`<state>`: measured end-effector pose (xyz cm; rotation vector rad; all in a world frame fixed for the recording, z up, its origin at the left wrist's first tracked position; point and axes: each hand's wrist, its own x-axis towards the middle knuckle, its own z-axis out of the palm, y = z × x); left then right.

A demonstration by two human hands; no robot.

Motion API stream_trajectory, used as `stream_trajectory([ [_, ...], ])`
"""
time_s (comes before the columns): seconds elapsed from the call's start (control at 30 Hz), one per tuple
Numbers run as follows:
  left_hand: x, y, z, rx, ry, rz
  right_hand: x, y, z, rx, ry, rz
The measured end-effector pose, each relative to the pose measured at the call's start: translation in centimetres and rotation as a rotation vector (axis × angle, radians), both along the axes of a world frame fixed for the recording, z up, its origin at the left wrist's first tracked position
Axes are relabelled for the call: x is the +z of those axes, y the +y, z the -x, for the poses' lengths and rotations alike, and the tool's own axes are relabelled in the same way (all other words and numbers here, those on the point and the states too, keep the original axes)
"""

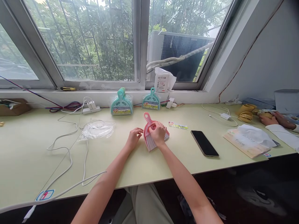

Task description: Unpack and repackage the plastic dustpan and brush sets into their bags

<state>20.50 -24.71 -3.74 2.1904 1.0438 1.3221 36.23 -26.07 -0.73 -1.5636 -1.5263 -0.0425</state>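
Note:
A small pink dustpan with a brush lies on the pale green desk in front of me. My right hand lies over it and grips its middle, covering part of the pan. At the set's left edge my left hand touches it with curled fingers. The pink handle points away from me toward the window.
Two teal dustpan sets lean at the back by the sill. A clear plastic bag and white cables lie left. A paper label, black phone and white bag lie right. Another person's hand rests far right.

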Motion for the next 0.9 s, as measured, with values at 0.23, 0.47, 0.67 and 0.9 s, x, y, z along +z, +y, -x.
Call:
stream_trajectory([
  [0.23,-0.12,0.05,0.0,0.005,0.005,-0.009,0.09,-0.01,0.04,0.01,0.002,0.013],
  [0.47,0.07,-0.08,-0.12,-0.003,0.005,-0.007,-0.1,0.04,0.09,0.028,-0.01,-0.006],
  [0.67,0.2,-0.28,-0.27,-0.008,0.0,-0.003,-0.02,-0.04,0.13,0.035,-0.01,0.0],
  [0.9,0.39,-0.39,-0.31,0.026,0.039,-0.011,-0.07,-0.05,0.15,0.043,-0.003,-0.011],
])
